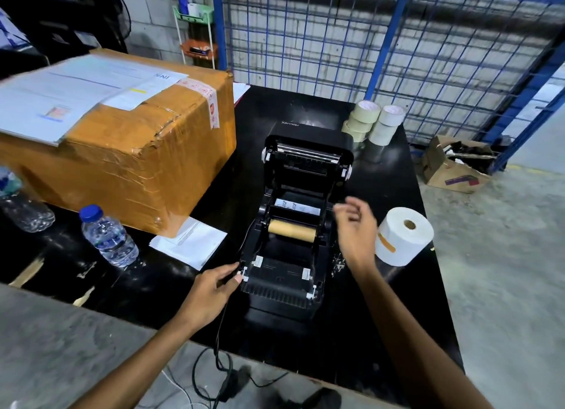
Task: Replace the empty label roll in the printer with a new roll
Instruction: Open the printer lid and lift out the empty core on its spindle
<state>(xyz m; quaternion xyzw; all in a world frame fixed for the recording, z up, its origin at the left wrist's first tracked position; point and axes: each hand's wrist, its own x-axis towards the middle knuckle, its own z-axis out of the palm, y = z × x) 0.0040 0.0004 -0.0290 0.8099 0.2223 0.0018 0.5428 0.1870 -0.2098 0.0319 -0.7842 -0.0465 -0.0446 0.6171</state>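
A black label printer [284, 289] stands on the black table [382, 332] with its lid swung up. Inside, a bare brown cardboard core [292, 230] sits across the roll holder. A full white label roll [403, 240] lies on its side on the table, right of the printer. My left hand [214, 289] rests against the printer's front left corner, thumb touching its edge. My right hand [356, 228] hovers over the printer's right side, fingers loosely curled and apart, holding nothing, just left of the white roll.
A large taped cardboard box [128, 158] with papers on top fills the left. Two water bottles [107, 236] stand in front of it, beside loose sheets [191, 245]. Tape rolls [371, 122] are stacked behind the printer. A blue wire fence [397, 41] closes the back. Cables [220, 375] hang below.
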